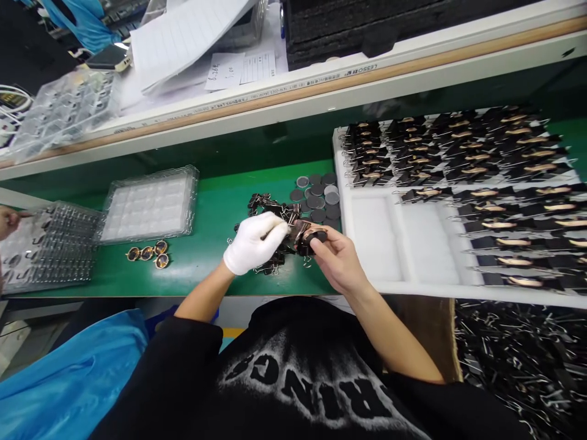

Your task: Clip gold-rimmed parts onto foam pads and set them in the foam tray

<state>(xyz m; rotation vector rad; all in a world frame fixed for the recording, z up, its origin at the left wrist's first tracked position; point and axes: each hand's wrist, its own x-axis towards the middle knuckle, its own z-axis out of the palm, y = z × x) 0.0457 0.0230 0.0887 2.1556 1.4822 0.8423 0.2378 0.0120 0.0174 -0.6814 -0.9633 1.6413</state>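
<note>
My left hand, in a white glove, is closed with thumb and forefinger pinched at a binder clip. My bare right hand grips a small round black and copper-coloured part, its thumb pressed on a dark disc. Both hands meet over the green table, and the clip sits at the edge of that part. Beneath and around my gloved fingers lies a pile of black binder clips. Just beyond my right hand several dark grey round discs are scattered, partly overlapping.
At right, a white foam tray bears rows of clipped pieces. A box of loose clips stands below it. Clear plastic trays and several gold-rimmed round pieces lie left. Another person's hand is at far left. A shelf crosses behind.
</note>
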